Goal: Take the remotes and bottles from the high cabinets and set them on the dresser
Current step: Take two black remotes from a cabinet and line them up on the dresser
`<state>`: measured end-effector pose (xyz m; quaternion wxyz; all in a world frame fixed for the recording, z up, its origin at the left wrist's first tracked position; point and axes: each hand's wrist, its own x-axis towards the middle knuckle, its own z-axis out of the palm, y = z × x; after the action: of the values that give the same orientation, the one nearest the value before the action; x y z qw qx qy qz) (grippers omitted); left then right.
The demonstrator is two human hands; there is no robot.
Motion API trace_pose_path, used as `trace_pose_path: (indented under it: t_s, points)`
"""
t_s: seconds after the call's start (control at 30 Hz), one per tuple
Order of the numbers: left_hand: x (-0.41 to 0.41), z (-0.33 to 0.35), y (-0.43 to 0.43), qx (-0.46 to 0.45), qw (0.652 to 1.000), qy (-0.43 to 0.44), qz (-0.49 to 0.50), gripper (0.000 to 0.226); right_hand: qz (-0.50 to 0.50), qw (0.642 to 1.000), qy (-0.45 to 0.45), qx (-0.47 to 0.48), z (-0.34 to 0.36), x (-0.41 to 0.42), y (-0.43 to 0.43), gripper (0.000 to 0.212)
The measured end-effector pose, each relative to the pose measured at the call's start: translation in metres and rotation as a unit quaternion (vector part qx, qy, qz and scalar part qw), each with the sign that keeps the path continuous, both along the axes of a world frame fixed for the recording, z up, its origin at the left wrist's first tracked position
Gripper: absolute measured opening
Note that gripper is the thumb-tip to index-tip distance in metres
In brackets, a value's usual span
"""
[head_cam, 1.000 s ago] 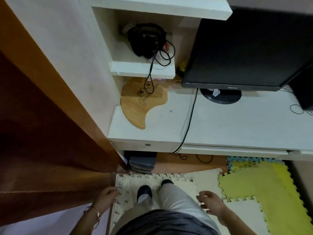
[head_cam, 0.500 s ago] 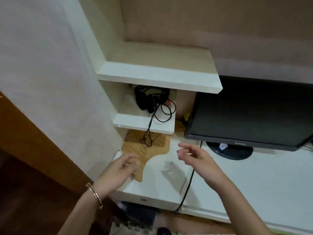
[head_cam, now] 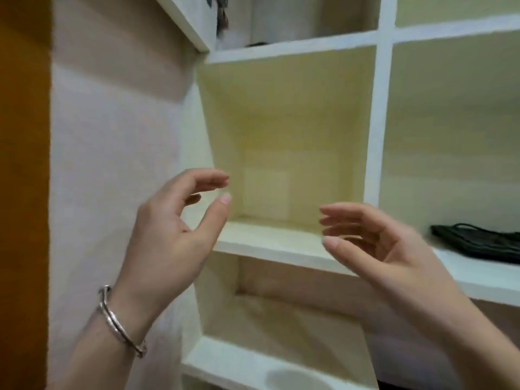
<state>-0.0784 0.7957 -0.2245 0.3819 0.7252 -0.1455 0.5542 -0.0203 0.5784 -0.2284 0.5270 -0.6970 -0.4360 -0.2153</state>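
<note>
My left hand (head_cam: 171,235) is raised in front of a white shelf unit (head_cam: 380,114), fingers apart and curved, holding nothing; a silver bangle is on its wrist. My right hand (head_cam: 374,243) is raised beside it, fingers spread, also holding nothing. Both hover before an open cubby (head_cam: 281,142) with a pale yellow back and nothing inside it. In the cubby above, a blurred whitish upright object (head_cam: 281,18) and something dark (head_cam: 222,15) stand at the top edge; I cannot tell what they are. No remote or bottle is clearly visible.
A coil of black cable (head_cam: 478,242) lies on the shelf in the cubby to the right. A lower shelf (head_cam: 253,364) holds a pale round object (head_cam: 304,378). A pinkish wall (head_cam: 112,136) and an orange-brown panel (head_cam: 22,164) are on the left.
My view swung up from the floor and dresser to the high cubbies. Both hands rose from beside my legs to shelf height, still holding nothing.
</note>
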Motion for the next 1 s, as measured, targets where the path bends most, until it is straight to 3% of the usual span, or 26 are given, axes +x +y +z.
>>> trace_pose_path:
  t_s: [0.23, 0.53, 0.77, 1.0]
  points:
    - [0.022, 0.12, 0.006, 0.065, 0.987, -0.115, 0.089, 0.022, -0.063, 0.982, -0.176, 0.023, 0.126, -0.009, 0.022, 0.015]
    - [0.081, 0.18, 0.027, 0.21, 0.946, -0.009, 0.245, 0.032, -0.213, 0.949, -0.227, -0.048, 0.235, 0.017, 0.064, 0.016]
    - [0.103, 0.171, 0.04, 0.163, 0.959, -0.067, 0.221, 0.045, -0.317, 0.907, -0.189, -0.204, 0.279, 0.035, 0.125, 0.03]
    - [0.109, 0.161, 0.048, 0.173, 0.957, -0.072, 0.221, 0.057, -0.391, 0.825, -0.075, -0.4, 0.285, 0.038, 0.156, 0.04]
